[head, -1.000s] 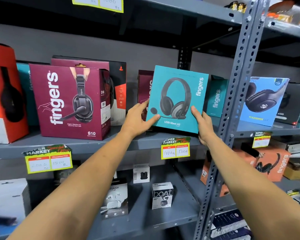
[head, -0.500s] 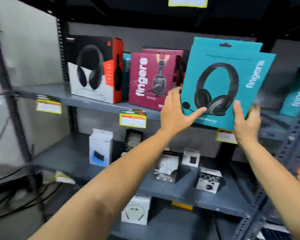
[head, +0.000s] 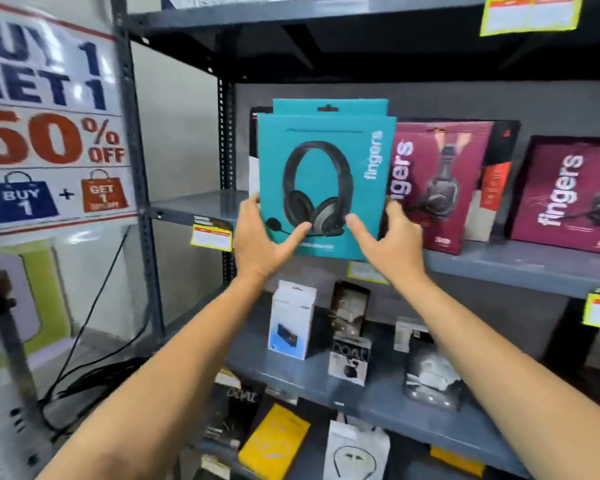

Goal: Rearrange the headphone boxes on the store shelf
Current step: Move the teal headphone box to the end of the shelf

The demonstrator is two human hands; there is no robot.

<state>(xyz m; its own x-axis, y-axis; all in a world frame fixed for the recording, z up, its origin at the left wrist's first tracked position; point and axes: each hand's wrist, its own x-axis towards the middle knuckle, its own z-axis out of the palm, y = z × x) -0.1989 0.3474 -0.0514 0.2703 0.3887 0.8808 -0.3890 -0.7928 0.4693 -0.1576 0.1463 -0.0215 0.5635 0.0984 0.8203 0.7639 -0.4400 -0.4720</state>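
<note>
I hold a teal "fingers" headphone box (head: 326, 174) upright in front of the left end of the grey middle shelf (head: 513, 268). My left hand (head: 260, 240) grips its lower left corner, thumb on the front. My right hand (head: 388, 244) grips its lower right corner the same way. Right of it on the shelf stand a maroon "fingers" box (head: 437, 181) and a second maroon box (head: 568, 195). A box partly shows behind the teal one, mostly hidden.
A steel upright (head: 136, 161) and a "Buy 1 Get 1" poster (head: 49, 126) are at the left. The lower shelf (head: 371, 400) carries several small earbud boxes. Yellow price tags (head: 211, 236) hang on shelf edges. Black cables (head: 84, 375) lie on the floor at the left.
The teal box has travelled left along the shelf in both hands, past the maroon boxes, now in front of the shelf's left end. My view has swung left; the poster appears.
</note>
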